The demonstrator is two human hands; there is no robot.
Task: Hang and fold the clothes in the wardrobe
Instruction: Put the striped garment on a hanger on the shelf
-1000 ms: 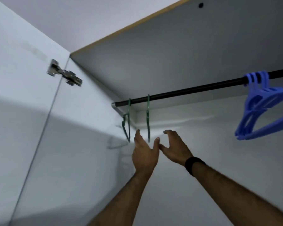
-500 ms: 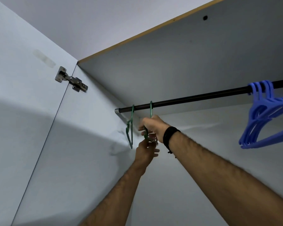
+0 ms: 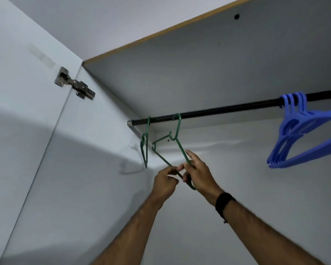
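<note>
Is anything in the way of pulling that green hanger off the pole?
Nothing visible blocks it. Both hands, left hand and right hand, grip the green hanger; its hook is on the black rod. The other green hanger hangs apart, nearer the wall.

The rod [image 3: 227,109] looks like black metal, smooth and a bit shiny, with a silver metal cap at its left end. The two green hangers [image 3: 177,142] look like thin wire with a smooth green coat. The blue hangers [image 3: 302,131] look like thick plastic, smooth and a little glossy. The hinge [image 3: 74,87] is bare silver metal and shines. The door [image 3: 17,131] and the wardrobe walls are flat white board, smooth and matt. The top board [image 3: 199,60] is the same matt white, with a brown wood-like strip along its front edge. The band [image 3: 224,202] on the right wrist is black and matt, maybe rubber or cloth
</note>
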